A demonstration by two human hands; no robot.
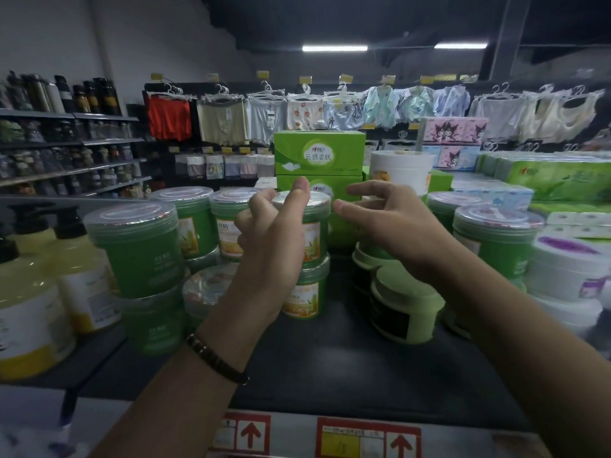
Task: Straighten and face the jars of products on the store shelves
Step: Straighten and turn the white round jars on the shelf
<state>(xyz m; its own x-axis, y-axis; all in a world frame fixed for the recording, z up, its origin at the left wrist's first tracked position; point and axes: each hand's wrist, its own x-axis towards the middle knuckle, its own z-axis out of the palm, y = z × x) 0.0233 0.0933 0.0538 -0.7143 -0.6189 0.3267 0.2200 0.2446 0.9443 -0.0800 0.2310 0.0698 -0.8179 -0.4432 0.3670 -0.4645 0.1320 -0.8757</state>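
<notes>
Beaded dark bracelet (215,358) on the wrist, and that left hand (271,239) is wrapped round a round green plastic jar (318,233) with a glossy clear lid, thumb up on the rim. It's stacked on a matching lower jar (305,294) on the dark shelf (330,358). Right hand (393,223) hangs loose, fingers spread just beside it. Squat pale green tubs (406,312) sit to the right, boxy tissue cartons (319,153) behind.

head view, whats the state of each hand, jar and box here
left hand: grips the top centre jar, thumb up by its lid
top centre jar: upright, lid on, stacked on the lower jar
right hand: fingers spread, holding nothing
front left jar: upright, lid on, orange label not facing front
green tissue boxes: closed, stacked two high
</notes>
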